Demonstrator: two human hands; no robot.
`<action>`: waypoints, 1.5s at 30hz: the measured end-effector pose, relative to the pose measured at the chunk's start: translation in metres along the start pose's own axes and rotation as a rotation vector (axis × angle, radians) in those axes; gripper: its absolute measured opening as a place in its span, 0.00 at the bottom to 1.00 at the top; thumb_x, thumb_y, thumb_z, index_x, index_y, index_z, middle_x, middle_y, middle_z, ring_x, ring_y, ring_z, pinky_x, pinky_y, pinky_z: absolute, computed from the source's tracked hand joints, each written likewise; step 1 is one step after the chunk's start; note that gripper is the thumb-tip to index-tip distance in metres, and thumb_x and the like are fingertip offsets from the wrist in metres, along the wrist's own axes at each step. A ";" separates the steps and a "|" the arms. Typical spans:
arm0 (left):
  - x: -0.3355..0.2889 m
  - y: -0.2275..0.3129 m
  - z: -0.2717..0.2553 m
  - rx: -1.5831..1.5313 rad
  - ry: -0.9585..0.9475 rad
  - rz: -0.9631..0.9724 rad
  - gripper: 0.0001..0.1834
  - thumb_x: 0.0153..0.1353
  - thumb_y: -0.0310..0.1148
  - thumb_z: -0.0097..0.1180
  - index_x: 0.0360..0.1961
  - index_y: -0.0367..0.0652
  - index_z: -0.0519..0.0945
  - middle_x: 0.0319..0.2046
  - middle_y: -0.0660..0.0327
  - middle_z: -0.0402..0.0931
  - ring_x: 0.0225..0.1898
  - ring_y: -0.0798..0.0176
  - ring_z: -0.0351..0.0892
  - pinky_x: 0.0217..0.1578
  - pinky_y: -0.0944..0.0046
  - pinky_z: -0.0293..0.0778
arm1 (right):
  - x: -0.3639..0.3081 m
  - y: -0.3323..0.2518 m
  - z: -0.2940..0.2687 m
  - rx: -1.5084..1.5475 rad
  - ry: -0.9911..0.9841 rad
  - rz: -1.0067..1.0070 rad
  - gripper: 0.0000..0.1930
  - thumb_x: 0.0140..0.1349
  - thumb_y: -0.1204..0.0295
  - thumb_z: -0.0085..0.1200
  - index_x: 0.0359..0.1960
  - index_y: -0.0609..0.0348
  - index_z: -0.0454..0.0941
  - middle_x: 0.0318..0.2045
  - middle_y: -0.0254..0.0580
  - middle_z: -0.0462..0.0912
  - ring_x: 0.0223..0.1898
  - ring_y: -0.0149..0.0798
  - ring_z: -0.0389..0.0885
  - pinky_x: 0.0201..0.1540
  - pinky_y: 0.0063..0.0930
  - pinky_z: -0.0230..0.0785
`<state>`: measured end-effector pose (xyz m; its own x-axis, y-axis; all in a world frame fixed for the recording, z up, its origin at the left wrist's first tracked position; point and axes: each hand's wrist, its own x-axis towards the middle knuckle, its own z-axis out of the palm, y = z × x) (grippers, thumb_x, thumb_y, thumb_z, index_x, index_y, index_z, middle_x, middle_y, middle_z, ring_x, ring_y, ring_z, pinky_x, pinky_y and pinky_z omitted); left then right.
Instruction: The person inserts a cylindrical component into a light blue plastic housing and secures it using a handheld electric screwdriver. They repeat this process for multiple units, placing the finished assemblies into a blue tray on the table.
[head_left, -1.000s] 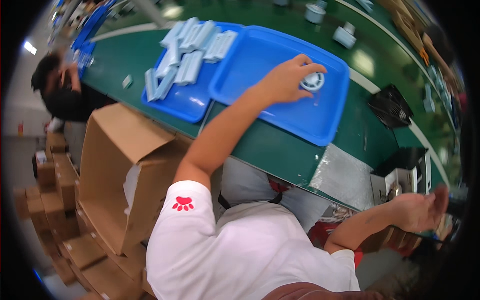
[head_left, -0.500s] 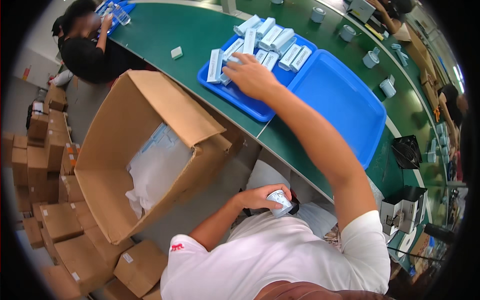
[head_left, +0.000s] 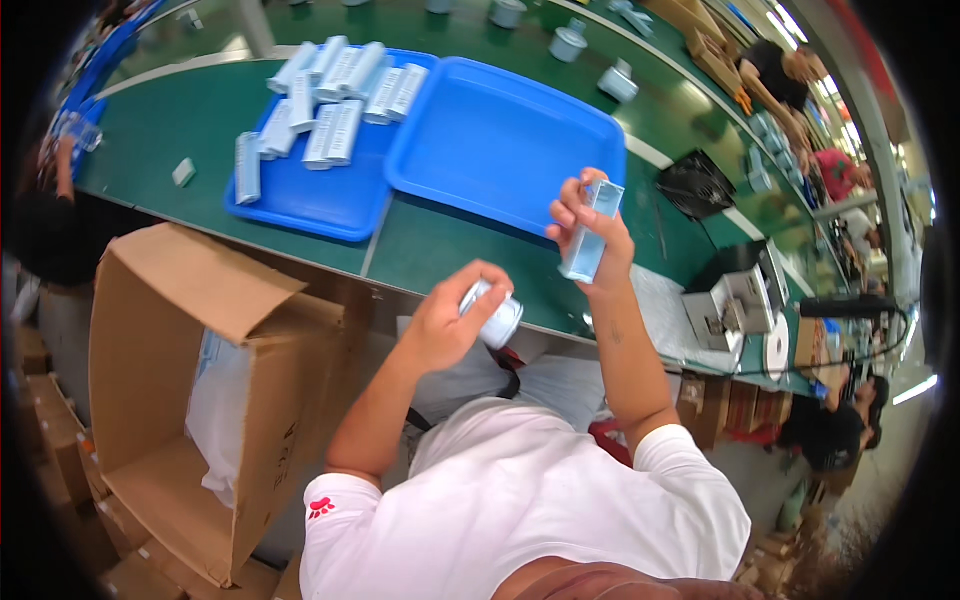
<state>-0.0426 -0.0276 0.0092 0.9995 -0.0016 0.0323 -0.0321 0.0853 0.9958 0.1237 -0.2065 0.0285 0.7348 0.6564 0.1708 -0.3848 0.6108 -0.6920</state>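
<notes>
My left hand (head_left: 440, 325) is wrapped round a short, pale blue-white cylindrical part (head_left: 500, 322), held over the table's near edge. To the right of it, my right hand (head_left: 612, 245) is raised and grips a long light blue plastic housing (head_left: 590, 240); a hollow shows on its visible side. Several similar light blue housings (head_left: 327, 133) lie grouped in the left blue tray (head_left: 310, 205). Beside that, partly overlapping it, sits a second blue tray (head_left: 500, 140) with nothing in it.
Left of me a tall open carton (head_left: 140, 370) holds white plastic wrapping. A small white block (head_left: 184, 172) lies on the green table (head_left: 450, 240). Beyond the trays stand several pale cylindrical units (head_left: 568, 43). A black fan (head_left: 697, 184) and an opened box (head_left: 735, 305) are at right. Other people work around.
My right hand has left the left tray and come back toward me with a light blue housing. The left hand has lifted the cylindrical part. The whole view has swung to the right.
</notes>
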 end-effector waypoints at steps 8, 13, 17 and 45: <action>0.068 0.007 0.100 0.528 -0.028 0.070 0.15 0.72 0.41 0.56 0.43 0.38 0.82 0.37 0.52 0.83 0.38 0.48 0.82 0.41 0.56 0.75 | -0.082 -0.038 -0.027 -0.019 0.632 -0.614 0.12 0.78 0.63 0.51 0.55 0.51 0.68 0.36 0.40 0.74 0.32 0.33 0.72 0.37 0.31 0.67; 0.082 0.004 0.134 0.568 -0.172 -0.047 0.15 0.71 0.44 0.56 0.43 0.42 0.82 0.39 0.54 0.83 0.39 0.45 0.83 0.40 0.52 0.76 | -0.097 -0.048 -0.018 -0.107 0.531 -0.865 0.16 0.79 0.61 0.48 0.59 0.54 0.63 0.37 0.44 0.75 0.31 0.35 0.73 0.38 0.35 0.71; 0.089 0.005 0.147 0.533 -0.257 -0.093 0.14 0.69 0.42 0.59 0.44 0.41 0.82 0.38 0.53 0.84 0.38 0.48 0.83 0.40 0.55 0.76 | -0.114 -0.052 -0.030 -0.355 0.308 -0.967 0.21 0.76 0.62 0.49 0.63 0.57 0.61 0.41 0.52 0.77 0.37 0.39 0.77 0.45 0.39 0.74; 0.087 -0.020 0.173 0.295 -0.113 0.271 0.07 0.73 0.27 0.53 0.43 0.37 0.83 0.44 0.56 0.80 0.47 0.60 0.79 0.51 0.63 0.73 | -0.185 -0.045 -0.067 0.189 0.751 -0.537 0.20 0.79 0.67 0.47 0.67 0.60 0.64 0.65 0.52 0.73 0.69 0.61 0.71 0.71 0.59 0.66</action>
<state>0.0438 -0.2014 0.0065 0.9485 -0.1295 0.2892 -0.3101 -0.1917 0.9312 0.0429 -0.3848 -0.0192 0.9825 -0.1515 -0.1083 0.0747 0.8535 -0.5157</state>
